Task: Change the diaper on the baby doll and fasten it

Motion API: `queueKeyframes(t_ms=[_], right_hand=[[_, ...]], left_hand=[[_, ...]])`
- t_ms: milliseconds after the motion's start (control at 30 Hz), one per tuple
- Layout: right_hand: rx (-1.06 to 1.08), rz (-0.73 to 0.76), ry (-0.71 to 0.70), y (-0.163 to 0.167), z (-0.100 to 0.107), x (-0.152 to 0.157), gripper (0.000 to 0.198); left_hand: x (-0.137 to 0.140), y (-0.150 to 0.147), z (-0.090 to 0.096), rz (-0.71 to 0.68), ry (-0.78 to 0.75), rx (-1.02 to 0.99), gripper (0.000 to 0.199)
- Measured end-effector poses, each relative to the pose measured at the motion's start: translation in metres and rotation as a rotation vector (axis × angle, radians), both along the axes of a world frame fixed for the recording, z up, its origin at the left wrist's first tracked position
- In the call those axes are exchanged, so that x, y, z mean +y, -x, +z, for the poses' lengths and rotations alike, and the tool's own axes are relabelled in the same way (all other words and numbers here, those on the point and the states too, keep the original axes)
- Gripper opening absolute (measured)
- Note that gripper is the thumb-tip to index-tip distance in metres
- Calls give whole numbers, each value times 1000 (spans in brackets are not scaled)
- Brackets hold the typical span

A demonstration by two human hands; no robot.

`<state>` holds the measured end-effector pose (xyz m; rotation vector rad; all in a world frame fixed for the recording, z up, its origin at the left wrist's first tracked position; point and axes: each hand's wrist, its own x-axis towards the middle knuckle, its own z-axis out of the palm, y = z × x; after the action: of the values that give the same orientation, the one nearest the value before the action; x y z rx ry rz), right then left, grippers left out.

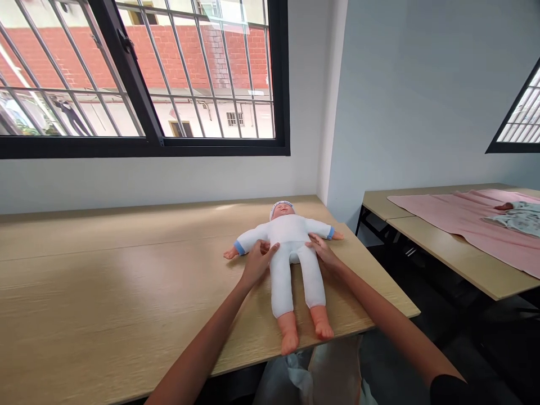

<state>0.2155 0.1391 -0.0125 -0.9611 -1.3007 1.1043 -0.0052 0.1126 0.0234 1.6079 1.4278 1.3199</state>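
Observation:
A baby doll [288,229] lies face up on the wooden table [126,292], arms spread and feet reaching to the front edge. It has a white cloth body with blue cuffs, a white cap and bare plastic hands and feet. My left hand [258,263] is at the doll's hip on the left, thumb laid over the front, other fingers curled and partly hidden at its side. On the opposite hip, my right hand [323,251] grips with its thumb on the cloth and fingers along the waist.
To the right, past a gap, another table [447,247] carries a pink cloth [458,211] and a second doll in patterned clothing [518,216], cut off by the frame. Behind the near table are a wall and a barred, black-framed window [219,147]. My legs are under the front edge.

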Motion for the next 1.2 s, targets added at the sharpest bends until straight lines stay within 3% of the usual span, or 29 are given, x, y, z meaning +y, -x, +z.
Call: queueKeyframes(t_ms=[100, 200, 667, 1033, 1200], right_hand=[[-90, -80, -179, 0, 2, 0, 28], [-179, -129, -284, 0, 4, -2, 20], [-353, -234, -409, 3, 3, -2, 17], [-404, -209, -472, 0, 6, -2, 12], [-523, -215, -473, 15, 13, 0, 26]], left_hand=[[2, 2, 1, -1, -154, 108, 28], [4, 2, -1, -26, -203, 148, 23], [1, -8, -8, -18, -404, 431, 16], [8, -8, -12, -12, -437, 374, 8], [10, -19, -1, -15, -433, 433, 12]])
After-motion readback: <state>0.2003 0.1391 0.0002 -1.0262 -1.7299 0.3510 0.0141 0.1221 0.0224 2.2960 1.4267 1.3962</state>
